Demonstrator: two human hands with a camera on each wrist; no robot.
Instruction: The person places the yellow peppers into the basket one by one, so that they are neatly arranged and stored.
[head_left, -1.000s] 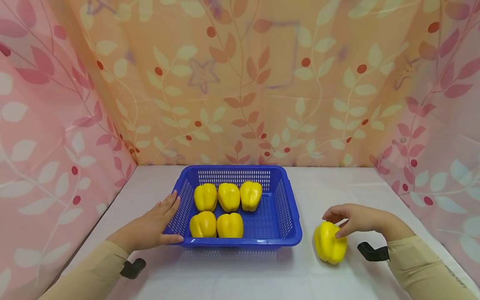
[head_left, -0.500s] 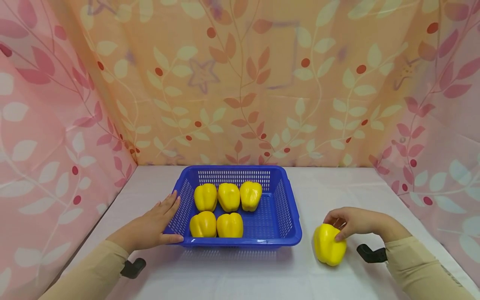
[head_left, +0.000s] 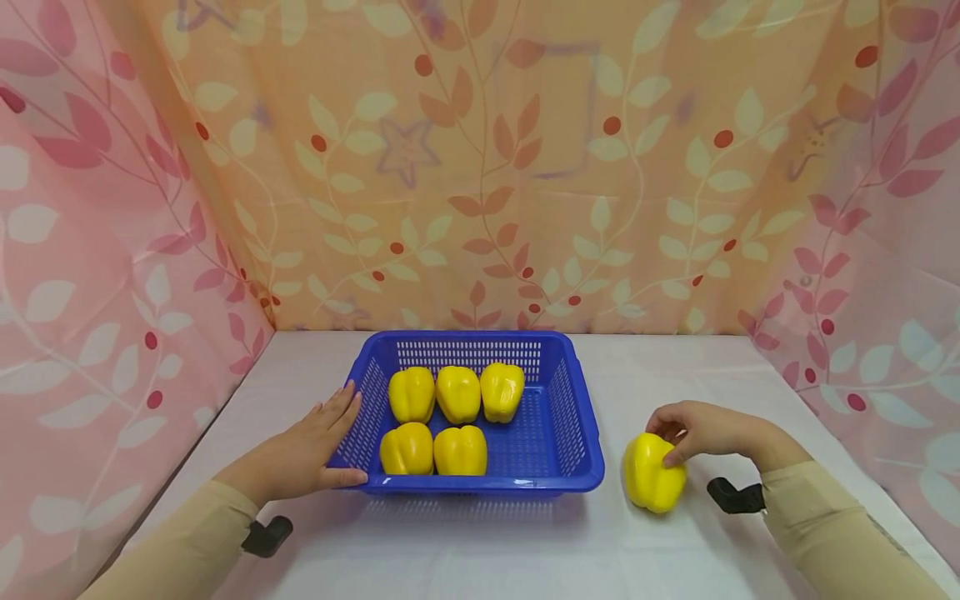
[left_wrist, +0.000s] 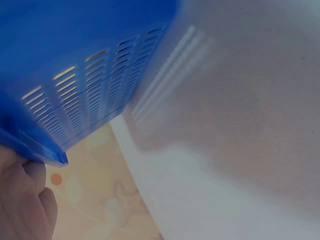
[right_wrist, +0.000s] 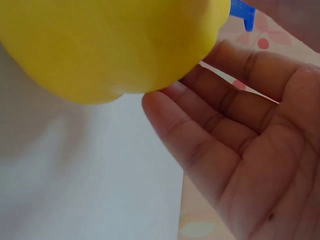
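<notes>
In the head view, my right hand [head_left: 708, 433] pinches the top of a yellow bell pepper [head_left: 654, 477] to the right of the blue basket [head_left: 487, 483]. The right wrist view shows the same bell pepper [right_wrist: 110, 50] close up, with the fingertips against its surface. My left hand [head_left: 303, 454] lies along the basket's left side, fingers extended, the thumb on the front rim corner. Part of this hand shows beneath the basket rim in the left wrist view. Inside the basket sit several yellow bell peppers [head_left: 457, 393], in a back row and a front row.
A white cloth [head_left: 480, 550] covers the table. Floral curtains [head_left: 480, 167] close off the back and both sides. The basket's right part shows bare blue floor [head_left: 528, 437]. Black straps [head_left: 738, 498] sit at both wrists.
My right hand has closed its fingers on the bell pepper and moved it slightly up and left in the head view. The left hand and basket have stayed in place.
</notes>
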